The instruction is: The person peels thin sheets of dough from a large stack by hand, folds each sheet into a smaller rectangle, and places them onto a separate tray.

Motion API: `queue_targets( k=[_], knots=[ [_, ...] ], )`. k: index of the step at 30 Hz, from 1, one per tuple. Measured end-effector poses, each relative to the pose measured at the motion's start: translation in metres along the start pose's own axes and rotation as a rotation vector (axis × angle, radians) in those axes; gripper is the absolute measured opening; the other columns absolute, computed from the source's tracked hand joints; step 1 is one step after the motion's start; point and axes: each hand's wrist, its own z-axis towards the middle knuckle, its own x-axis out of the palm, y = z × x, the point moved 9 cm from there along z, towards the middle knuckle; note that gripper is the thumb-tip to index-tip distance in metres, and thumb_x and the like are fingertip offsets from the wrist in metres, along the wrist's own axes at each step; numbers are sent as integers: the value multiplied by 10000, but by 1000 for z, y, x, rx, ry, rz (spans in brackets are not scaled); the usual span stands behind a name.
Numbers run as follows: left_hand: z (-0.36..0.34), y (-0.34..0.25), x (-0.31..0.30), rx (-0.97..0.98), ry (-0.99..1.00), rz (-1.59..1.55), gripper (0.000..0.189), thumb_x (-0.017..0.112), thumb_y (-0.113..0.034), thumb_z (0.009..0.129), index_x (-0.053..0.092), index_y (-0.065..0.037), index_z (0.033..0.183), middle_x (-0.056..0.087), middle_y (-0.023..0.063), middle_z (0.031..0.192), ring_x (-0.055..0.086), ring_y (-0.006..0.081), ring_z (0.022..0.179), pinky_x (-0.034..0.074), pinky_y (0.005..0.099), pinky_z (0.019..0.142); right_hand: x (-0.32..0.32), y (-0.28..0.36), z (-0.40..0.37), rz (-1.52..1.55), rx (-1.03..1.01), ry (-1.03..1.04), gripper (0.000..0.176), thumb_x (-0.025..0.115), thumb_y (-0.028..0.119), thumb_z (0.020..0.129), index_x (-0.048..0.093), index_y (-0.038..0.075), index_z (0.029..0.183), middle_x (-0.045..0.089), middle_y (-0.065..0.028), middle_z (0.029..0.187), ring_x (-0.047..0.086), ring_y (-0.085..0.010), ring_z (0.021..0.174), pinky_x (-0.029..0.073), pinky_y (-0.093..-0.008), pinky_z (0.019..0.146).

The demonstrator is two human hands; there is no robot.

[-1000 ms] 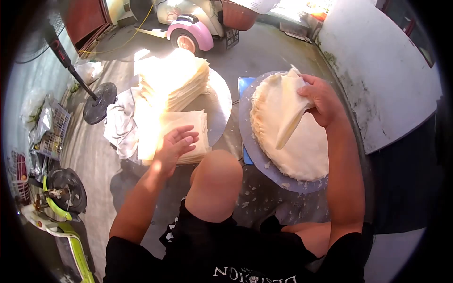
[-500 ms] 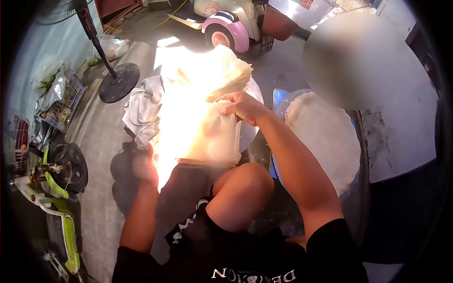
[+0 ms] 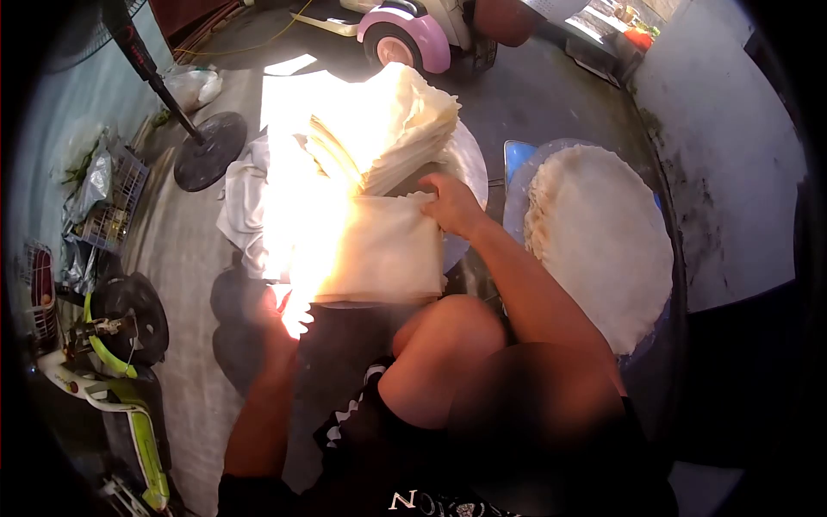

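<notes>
A stack of folded, thin, pale dough-like sheets [image 3: 388, 258] lies before my knees, its left part washed out by sunlight. My right hand [image 3: 455, 207] is closed in a pinch on the top sheet's upper right corner. Beside the stack's lower left corner is my left hand [image 3: 291, 312], glaringly lit. Its fingers look apart with nothing visible in them; glare hides whether they touch the stack. Behind, a taller pile of folded sheets [image 3: 409, 129] rests on a round pale tray [image 3: 471, 164].
To the right, a large round pile of pale sheets [image 3: 594, 250] sits on clear plastic over something blue [image 3: 519, 157]. A grey cloth [image 3: 245, 207] lies left of the stacks. Around are a fan base [image 3: 211, 151], a green-and-white scooter [image 3: 129, 414] and a pink-fendered vehicle [image 3: 422, 39].
My left hand has come slightly down from the stack's left edge, its fingers now showing. My right hand stays at the upper right corner. The view has shifted, and a blurred round shape at upper right is gone.
</notes>
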Motion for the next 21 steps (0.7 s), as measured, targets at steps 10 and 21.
queue_targets(
  k=[10, 21],
  knots=[
    [91, -121, -17, 505, -500, 1622, 184, 548, -170, 1002, 671, -33, 1001, 654, 59, 824, 615, 214, 754, 498, 326, 667, 32, 74, -65, -413, -681, -41, 544, 779, 312, 806, 621, 58, 1259, 563, -152, 1362, 493, -356, 1326, 381, -470, 1124],
    [148, -149, 99, 448, 308, 1084, 213, 509, -164, 1005, 655, -17, 1050, 676, 88, 937, 641, 219, 826, 516, 321, 724, 45, 39, -63, -438, -595, 29, 586, 707, 375, 873, 573, 72, 1356, 476, -159, 1480, 382, -343, 1436, 311, -451, 1185]
  ],
)
